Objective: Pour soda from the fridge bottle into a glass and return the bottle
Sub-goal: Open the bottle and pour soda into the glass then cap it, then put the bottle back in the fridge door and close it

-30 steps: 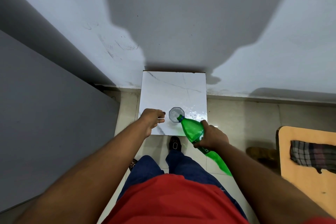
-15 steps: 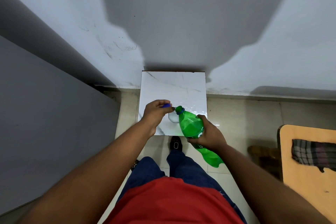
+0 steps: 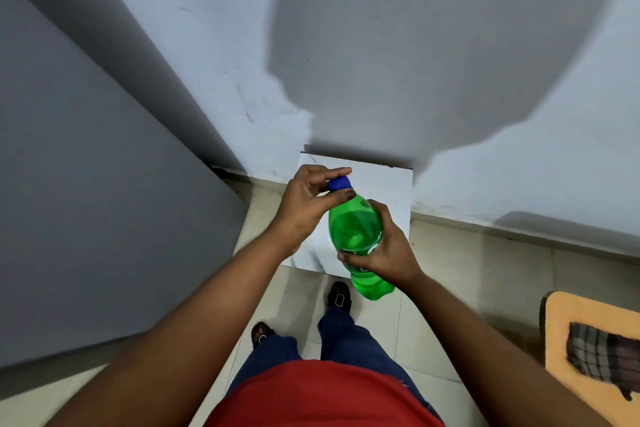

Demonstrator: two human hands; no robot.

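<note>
Hands, 2, both engaged on 1 item at frame centre. Left hand: thumb and fingertips pinched around the blue cap, palm at 9 o'clock of the bottle's neck. Right hand: fingers wrapped and pressed around the lower body of the green soda bottle, at 4 o'clock of the cap. Bottle: translucent green plastic, liquid visible inside, held in the air above the near part of the white marble table; long axis runs from cap at 12 o'clock to base at 6 o'clock, near upright with the cap leaning slightly away from the wearer. Glass: not visible; likely hidden behind the bottle and hands, cannot confirm. Fridge: whether the grey panel at 9 o'clock belongs to it cannot be told. Other items: wooden chair with a checked cloth at 4 o'clock, tiled floor, pale wall at 12 o'clock. Judged step: cap being screwed on, pouring apparently finished. Governing relation: cap sits directly on the bottle's long axis, so the left hand, the nearer one, twists about that axis while the right resists the turn. Bottle's return to the fridge not yet done.
</note>
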